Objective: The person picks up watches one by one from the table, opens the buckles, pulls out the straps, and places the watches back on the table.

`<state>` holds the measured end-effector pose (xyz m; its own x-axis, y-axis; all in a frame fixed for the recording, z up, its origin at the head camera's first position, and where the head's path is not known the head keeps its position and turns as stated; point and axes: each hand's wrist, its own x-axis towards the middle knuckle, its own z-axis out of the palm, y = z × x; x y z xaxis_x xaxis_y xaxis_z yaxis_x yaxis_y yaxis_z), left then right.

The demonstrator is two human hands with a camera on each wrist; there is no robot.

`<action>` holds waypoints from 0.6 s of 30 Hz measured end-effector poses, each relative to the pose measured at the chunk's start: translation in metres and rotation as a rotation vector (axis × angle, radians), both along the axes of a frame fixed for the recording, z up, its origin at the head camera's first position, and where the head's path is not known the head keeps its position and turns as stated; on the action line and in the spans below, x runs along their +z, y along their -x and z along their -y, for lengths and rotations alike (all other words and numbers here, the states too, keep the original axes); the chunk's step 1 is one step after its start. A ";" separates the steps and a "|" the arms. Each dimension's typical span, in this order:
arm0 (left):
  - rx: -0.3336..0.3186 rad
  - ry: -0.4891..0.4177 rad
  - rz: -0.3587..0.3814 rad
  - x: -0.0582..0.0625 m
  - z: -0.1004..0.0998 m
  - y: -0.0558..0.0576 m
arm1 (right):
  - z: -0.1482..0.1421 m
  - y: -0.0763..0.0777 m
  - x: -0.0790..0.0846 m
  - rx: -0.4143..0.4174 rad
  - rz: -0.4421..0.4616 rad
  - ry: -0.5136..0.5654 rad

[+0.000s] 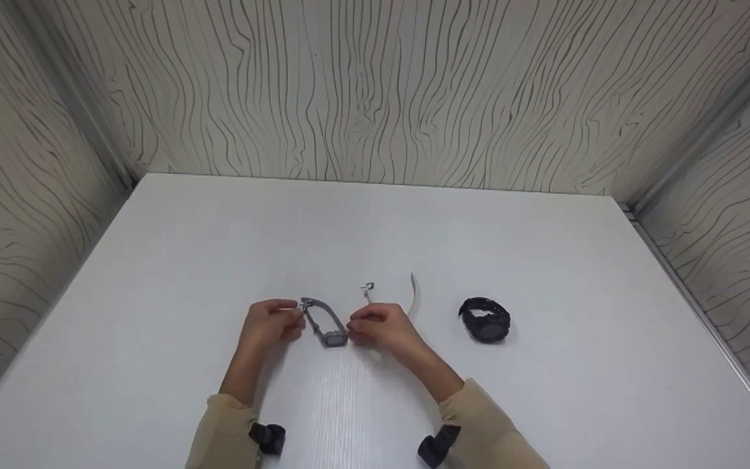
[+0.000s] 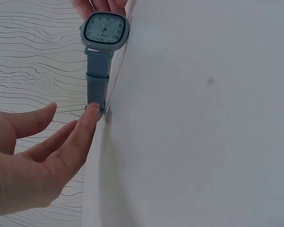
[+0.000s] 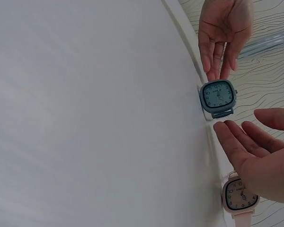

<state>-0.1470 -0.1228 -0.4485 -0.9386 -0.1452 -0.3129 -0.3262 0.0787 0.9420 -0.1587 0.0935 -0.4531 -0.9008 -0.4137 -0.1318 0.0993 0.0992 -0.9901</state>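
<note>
A blue-grey wristwatch (image 1: 334,339) with a rounded square dial stands on its side on the table, its strap looping away from me. My left hand (image 1: 271,322) is at the strap's buckle end; in the left wrist view a fingertip meets the strap (image 2: 98,64) while the thumb stays apart. On the other side, my right hand (image 1: 385,331) has its fingertips close beside the watch case, fingers extended and thumb apart in the right wrist view. Partly hidden behind that hand is a pale pink watch (image 3: 240,195), its strap (image 1: 414,293) and buckle (image 1: 367,286) showing beyond the fingers.
A black watch (image 1: 489,331) with a looped strap lies to the right of the pink one. All rest on a white table (image 1: 375,228), with wood-grain patterned panels (image 1: 362,91) at its back and sides. Small black cameras (image 1: 269,438) sit on both sleeves.
</note>
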 end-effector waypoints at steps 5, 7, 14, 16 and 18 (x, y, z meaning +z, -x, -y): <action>0.009 -0.011 -0.005 0.001 0.000 0.001 | -0.011 0.005 0.007 0.038 0.006 0.064; 0.011 -0.011 -0.006 0.001 0.000 0.001 | -0.016 0.006 0.012 0.043 -0.001 0.083; 0.014 -0.017 -0.012 0.005 -0.003 0.003 | -0.042 0.010 0.030 0.016 -0.064 0.082; 0.014 -0.013 -0.014 0.006 -0.005 0.004 | -0.051 0.011 0.035 0.003 -0.078 0.080; 0.013 -0.014 -0.018 0.009 -0.007 0.004 | -0.060 0.012 0.039 -0.017 -0.080 0.077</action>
